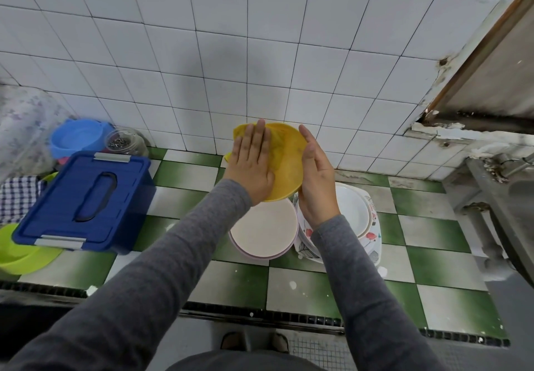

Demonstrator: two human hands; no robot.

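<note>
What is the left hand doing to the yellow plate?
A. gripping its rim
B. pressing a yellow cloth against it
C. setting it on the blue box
B: the left hand lies flat, fingers straight, on a yellow cloth against the yellow plate, which the right hand holds at its edge.

The round yellow plate (289,177) is raised and tilted, its face showing. A yellow cloth (276,142) lies spread over its 9-to-12 o'clock part, with one corner poking past the rim at 9 o'clock.
</note>
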